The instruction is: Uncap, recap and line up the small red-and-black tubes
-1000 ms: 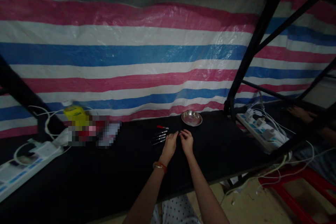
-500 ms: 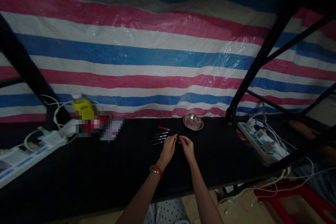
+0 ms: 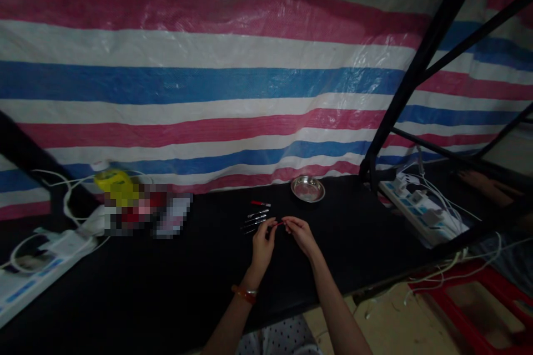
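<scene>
Between my left hand [image 3: 263, 243] and my right hand [image 3: 300, 233] runs a thin red stick-like piece [image 3: 280, 223], too small to identify surely. Both hands pinch it, one at each end, just above the black table. Just beyond my left hand lie several slim dark pieces with shiny silver parts [image 3: 255, 222], side by side; my fingers cover some ends. A short red piece with a silver tip [image 3: 260, 203] rests behind them. A round shiny metal dish [image 3: 307, 189] stands farther back, to the right.
Power strips with plugs and cords lie at left [image 3: 45, 260] and right [image 3: 422, 211]. A yellow bottle [image 3: 119, 186] and blurred items stand back left. Black metal posts [image 3: 395, 105] frame the table [image 3: 158, 288]. Another person's hand [image 3: 477, 180] shows far right, above a red stool [image 3: 478, 310].
My hands have drawn slightly apart, showing more of the red piece between them. The right hand has turned a little. The whole view has shifted slightly; the table items look unmoved.
</scene>
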{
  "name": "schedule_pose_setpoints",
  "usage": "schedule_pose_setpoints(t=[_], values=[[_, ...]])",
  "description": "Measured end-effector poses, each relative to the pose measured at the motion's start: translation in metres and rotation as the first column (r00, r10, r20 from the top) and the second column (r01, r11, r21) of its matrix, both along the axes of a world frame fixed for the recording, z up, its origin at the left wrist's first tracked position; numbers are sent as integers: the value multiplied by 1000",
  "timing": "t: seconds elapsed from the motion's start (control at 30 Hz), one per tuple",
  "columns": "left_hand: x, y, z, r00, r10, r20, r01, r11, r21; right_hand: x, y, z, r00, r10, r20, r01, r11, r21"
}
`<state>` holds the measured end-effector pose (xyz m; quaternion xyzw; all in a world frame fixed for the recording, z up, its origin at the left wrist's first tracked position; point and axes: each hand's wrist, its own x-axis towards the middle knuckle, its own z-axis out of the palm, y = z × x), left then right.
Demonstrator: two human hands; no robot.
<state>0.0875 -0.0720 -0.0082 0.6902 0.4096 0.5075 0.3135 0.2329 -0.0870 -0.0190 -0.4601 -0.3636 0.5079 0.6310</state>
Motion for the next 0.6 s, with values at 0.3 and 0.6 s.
schedule_pose_setpoints(t=[0.3,0.6], values=[[-1,1,3,997,38,61,-36,999,-34,-3,0,-5,994,30,104,-29,1000,-7],[-5,8,-4,972,141,187,-121,986,-111,-11,-7,6,980,54,190,-54,999,-5]])
